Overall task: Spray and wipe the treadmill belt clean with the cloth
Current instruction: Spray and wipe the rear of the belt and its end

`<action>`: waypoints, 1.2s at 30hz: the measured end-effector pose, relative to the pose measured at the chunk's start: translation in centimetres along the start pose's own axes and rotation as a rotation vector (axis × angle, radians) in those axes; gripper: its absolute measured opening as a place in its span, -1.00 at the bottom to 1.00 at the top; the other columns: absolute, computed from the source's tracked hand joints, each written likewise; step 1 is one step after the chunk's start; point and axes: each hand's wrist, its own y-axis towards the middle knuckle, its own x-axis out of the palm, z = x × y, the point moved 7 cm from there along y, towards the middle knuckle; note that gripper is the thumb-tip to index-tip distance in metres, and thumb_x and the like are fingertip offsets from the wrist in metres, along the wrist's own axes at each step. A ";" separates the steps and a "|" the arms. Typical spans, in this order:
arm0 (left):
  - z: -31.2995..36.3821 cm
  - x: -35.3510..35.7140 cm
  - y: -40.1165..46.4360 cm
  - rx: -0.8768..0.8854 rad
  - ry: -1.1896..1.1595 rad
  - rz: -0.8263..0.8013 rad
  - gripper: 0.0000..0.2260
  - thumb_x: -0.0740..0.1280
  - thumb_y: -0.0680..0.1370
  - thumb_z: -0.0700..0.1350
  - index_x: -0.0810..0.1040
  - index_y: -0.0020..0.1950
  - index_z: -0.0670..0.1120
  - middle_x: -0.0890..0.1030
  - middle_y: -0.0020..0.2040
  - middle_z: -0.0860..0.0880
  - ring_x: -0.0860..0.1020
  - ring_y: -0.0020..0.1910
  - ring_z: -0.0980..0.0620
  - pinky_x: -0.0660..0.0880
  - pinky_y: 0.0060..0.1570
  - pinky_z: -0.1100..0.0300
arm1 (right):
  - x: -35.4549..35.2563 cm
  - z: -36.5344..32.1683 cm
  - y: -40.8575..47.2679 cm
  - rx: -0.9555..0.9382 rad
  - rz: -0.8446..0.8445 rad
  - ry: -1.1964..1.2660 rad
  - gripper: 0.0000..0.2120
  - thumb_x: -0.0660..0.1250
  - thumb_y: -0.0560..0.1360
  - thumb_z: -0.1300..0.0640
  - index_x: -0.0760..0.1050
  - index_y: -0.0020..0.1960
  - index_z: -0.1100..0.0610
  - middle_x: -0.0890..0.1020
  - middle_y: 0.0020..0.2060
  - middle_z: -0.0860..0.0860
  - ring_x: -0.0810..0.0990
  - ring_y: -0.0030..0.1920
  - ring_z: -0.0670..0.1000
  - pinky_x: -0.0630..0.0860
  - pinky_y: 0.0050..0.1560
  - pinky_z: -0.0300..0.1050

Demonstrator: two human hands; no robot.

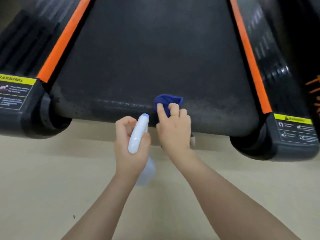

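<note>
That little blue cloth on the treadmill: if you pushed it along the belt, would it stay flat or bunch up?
Probably bunch up: the blue cloth is already crumpled into folds under the right hand, so it looks soft and floppy. It seems light, since a few fingertips hold it. The treadmill belt looks matte and textured, so the cloth may drag rather than glide.

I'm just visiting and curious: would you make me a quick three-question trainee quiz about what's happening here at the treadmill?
1. Which hand holds the spray bottle?
2. True or false: the blue cloth lies on the floor.
3. What colour are the strips along both sides of the belt?

Key:
1. The left hand.
2. False; the right hand presses it on the belt's rear edge.
3. Orange.
</note>
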 end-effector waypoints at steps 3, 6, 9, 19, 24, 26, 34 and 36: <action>0.7 1.3 -0.6 0.000 -0.005 0.046 -0.78 0.23 0.43 -0.19 0.34 -0.01 0.08 0.53 -0.18 0.05 0.50 -0.24 0.19 0.44 -0.26 0.35 | -0.3 2.6 1.3 -0.136 -0.098 0.077 -0.55 0.05 0.30 0.16 0.62 0.02 0.10 0.58 -0.16 0.15 0.44 -0.37 0.13 0.33 -0.39 -0.12; 1.0 2.6 -0.9 0.004 0.019 0.012 -0.77 0.24 0.42 -0.21 0.34 -0.02 0.08 0.54 -0.17 0.03 0.51 -0.24 0.18 0.43 -0.26 0.36 | -1.4 12.0 0.5 0.224 -0.215 0.074 -0.66 0.21 0.36 0.16 0.60 0.08 0.09 0.54 -0.08 0.21 0.48 -0.25 0.24 0.40 -0.27 -0.01; 0.5 3.1 -1.1 0.002 0.059 0.027 -0.77 0.23 0.40 -0.20 0.34 -0.03 0.09 0.54 -0.16 0.04 0.51 -0.21 0.16 0.43 -0.25 0.33 | -1.0 13.2 -0.4 0.390 -0.261 -0.015 -0.73 0.30 0.37 0.17 0.59 0.06 0.15 0.53 -0.10 0.24 0.47 -0.24 0.23 0.33 -0.27 -0.03; -0.3 5.1 -3.8 0.012 0.072 -0.049 -0.75 0.23 0.40 -0.21 0.37 0.00 0.08 0.55 -0.13 0.06 0.53 -0.19 0.12 0.46 -0.23 0.29 | -0.9 11.1 -1.4 -0.060 -0.214 0.033 -0.58 0.08 0.32 0.10 0.60 0.04 0.12 0.56 -0.17 0.18 0.45 -0.37 0.16 0.38 -0.39 -0.11; 0.4 9.2 -4.0 -0.014 0.085 -0.140 -0.78 0.25 0.49 -0.24 0.31 -0.02 0.05 0.47 -0.26 0.11 0.46 -0.29 0.14 0.39 -0.29 0.36 | -3.8 19.1 -4.5 0.130 -0.233 0.131 -0.59 0.14 0.44 0.19 0.49 0.24 0.22 0.50 0.02 0.23 0.49 -0.19 0.26 0.43 -0.30 -0.02; 0.1 11.2 -4.0 -0.066 0.049 -0.157 -0.76 0.25 0.53 -0.31 0.27 -0.03 -0.01 0.40 -0.37 0.12 0.38 -0.36 0.13 0.34 -0.35 0.32 | -5.0 19.6 -4.6 0.112 -0.180 0.183 -0.56 0.09 0.42 0.16 0.51 0.21 0.24 0.51 -0.03 0.22 0.51 -0.22 0.25 0.44 -0.34 -0.05; 0.4 21.6 -6.3 -0.109 0.105 -0.375 -0.67 0.23 0.46 -0.23 0.19 0.02 0.15 0.42 -0.32 0.15 0.41 -0.29 0.14 0.39 0.00 0.04 | -7.5 25.2 -5.4 0.503 0.018 0.460 -0.58 0.15 0.50 0.28 0.43 0.34 0.16 0.37 0.00 -0.03 0.32 -0.14 -0.18 0.33 -0.07 -0.18; 0.6 22.2 -6.3 -0.098 0.102 -0.389 -0.68 0.21 0.44 -0.21 0.19 -0.06 0.20 0.39 -0.36 0.16 0.37 -0.33 0.11 0.35 -0.09 0.04 | -7.7 25.8 -5.5 0.559 0.053 0.475 -0.58 0.15 0.51 0.29 0.41 0.36 0.17 0.36 0.01 -0.04 0.31 -0.12 -0.21 0.30 -0.03 -0.24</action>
